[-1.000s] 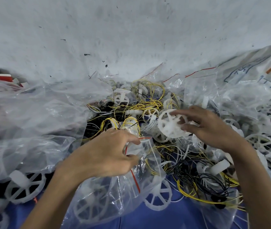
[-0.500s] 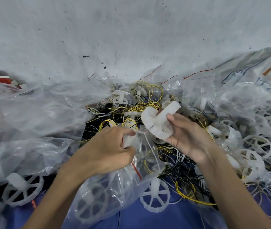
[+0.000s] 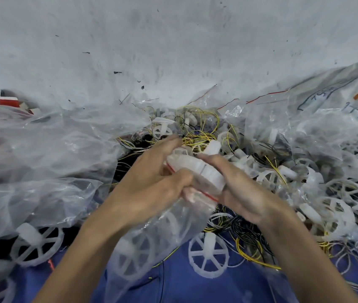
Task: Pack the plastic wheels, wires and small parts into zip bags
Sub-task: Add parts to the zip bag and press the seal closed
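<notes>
**Fingers clamped on the bag mouth, wheel wedged in the opening**

Fingers (image 3: 165,144) of the left hand (image 3: 149,189) are curled tight on the mouth of a clear plastic zip bag with a red seal strip (image 3: 186,224). The thumb is pinched over the rim and the opening is held apart. The right hand (image 3: 241,191) is laid against a white spoked plastic wheel with a stubby hub (image 3: 197,169), fingers straight and pressed together along its rim. The right thumb can't be made out tbh.

The wheel is sat right in the zip bag's mouth, between the two runs of red strip, with the hub pointed away. More wheels can be seen through the zip bag lower down.

Another loose white wheel (image 3: 208,256) is seen on the blue cloth (image 3: 184,287) just below the hands. Tangled yellow and black wires (image 3: 195,132) are piled behind, and crumpled clear plastic sheeting (image 3: 42,162) is bunched up on the left.
</notes>
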Demonstrator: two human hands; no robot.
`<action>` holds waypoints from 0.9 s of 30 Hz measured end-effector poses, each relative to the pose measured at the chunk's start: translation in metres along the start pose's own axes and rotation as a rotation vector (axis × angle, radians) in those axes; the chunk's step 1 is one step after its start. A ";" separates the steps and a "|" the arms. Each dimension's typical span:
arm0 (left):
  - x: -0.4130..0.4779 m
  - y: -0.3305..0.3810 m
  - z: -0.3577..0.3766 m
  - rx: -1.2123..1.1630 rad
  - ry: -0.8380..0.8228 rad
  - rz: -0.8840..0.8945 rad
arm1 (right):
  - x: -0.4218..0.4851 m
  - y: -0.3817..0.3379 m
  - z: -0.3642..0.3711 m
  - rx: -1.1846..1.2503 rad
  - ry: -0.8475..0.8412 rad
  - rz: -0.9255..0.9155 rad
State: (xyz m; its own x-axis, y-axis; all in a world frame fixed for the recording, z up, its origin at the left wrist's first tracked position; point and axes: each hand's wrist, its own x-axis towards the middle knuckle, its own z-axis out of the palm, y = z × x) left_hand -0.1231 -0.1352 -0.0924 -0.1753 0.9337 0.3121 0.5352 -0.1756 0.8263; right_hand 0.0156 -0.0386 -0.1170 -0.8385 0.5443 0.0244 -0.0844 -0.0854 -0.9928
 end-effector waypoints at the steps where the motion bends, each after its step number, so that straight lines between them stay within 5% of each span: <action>1: -0.001 -0.001 -0.001 -0.068 -0.059 0.017 | 0.000 0.000 0.000 0.011 -0.040 0.033; 6: 0.009 -0.017 -0.010 -0.418 -0.115 -0.032 | 0.000 0.003 -0.012 0.088 -0.103 0.134; 9: 0.016 -0.035 -0.016 -0.336 -0.061 -0.014 | 0.001 0.005 -0.013 0.072 -0.084 0.165; 14: 0.019 -0.054 -0.010 -0.047 -0.317 -0.023 | 0.001 0.006 -0.015 0.068 -0.120 0.121; 20: 0.020 -0.054 -0.014 -0.068 -0.227 0.114 | -0.003 0.009 -0.025 0.150 -0.276 0.114; 27: 0.015 -0.040 -0.012 -0.099 -0.229 0.189 | -0.007 0.007 -0.016 -0.324 -0.225 0.226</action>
State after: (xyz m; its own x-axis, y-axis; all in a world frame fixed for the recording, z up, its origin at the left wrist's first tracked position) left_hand -0.1572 -0.1176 -0.1152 0.1165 0.9255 0.3603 0.4557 -0.3722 0.8086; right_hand 0.0299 -0.0295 -0.1256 -0.9157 0.3442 -0.2072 0.2564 0.1037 -0.9610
